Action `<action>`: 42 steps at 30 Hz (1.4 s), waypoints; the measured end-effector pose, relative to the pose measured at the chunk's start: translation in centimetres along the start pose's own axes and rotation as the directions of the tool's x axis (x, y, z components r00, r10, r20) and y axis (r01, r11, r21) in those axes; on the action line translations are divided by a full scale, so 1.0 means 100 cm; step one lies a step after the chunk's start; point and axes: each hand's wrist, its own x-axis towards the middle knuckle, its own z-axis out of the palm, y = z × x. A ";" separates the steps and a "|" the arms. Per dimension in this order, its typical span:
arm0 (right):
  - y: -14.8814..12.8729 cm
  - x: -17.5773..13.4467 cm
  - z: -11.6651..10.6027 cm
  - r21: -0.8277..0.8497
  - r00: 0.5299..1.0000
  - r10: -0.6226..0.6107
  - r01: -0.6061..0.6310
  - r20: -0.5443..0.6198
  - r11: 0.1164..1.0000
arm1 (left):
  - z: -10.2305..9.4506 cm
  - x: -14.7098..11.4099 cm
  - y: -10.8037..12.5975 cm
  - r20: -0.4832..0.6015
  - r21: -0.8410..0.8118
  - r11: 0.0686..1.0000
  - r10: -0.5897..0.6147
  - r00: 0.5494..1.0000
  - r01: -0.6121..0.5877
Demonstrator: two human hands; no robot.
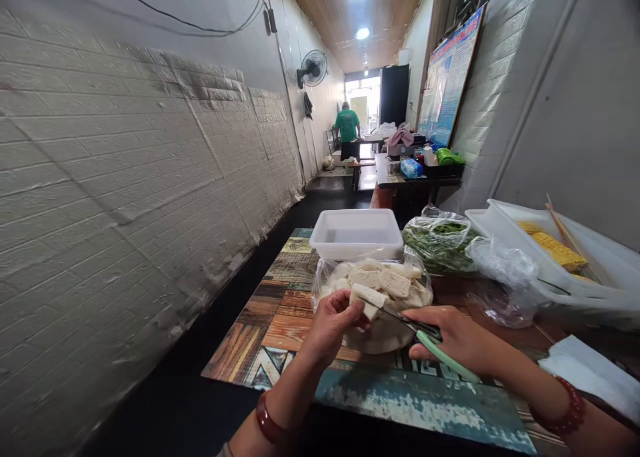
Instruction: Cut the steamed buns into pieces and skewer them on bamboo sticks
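My left hand (334, 324) pinches a white, spongy slab that looks like tofu (369, 296) between thumb and fingers. In my right hand (457, 337) are scissors (445, 358) with a mint-green handle. Their blades reach left to the slab's right end; whether they are cutting into it I cannot tell. Right below and behind lies a clear plastic bag (320, 284), opened out and heaped with similar porous pieces (393, 282). Part of the heap is hidden by my hands.
Behind the bag stands a white plastic tub (356, 252). To its right are bagged leafy greens (440, 240), crumpled clear plastic (505, 264) and a white bin with corn (557, 247). White paper (593, 370) lies at right. A person in green (347, 124) stands far back.
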 end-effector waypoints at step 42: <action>0.006 0.012 -0.002 -0.080 1.000 -0.003 0.002 -0.015 0.997 | 0.002 0.002 0.003 -0.037 0.105 0.994 0.017 0.999 -0.014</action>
